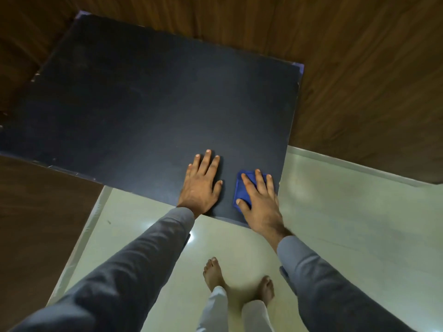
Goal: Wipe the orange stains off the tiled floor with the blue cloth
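The folded, bright blue cloth [242, 191] lay near the front right corner of the dark navy, matte-topped bench [143, 104], pinned flat under the right hand [260, 200], whose fingers [249, 182] were spread straight across it, pressing rather than grasping. The left hand [203, 183] rested just beside it, palm down, fingers flat and holding nothing. No orange stains showed on the pale, glossy tiled floor [347, 224] below, so the cloth would likely need gathering firmly, keeping its fold, before being carried down to the tiles.
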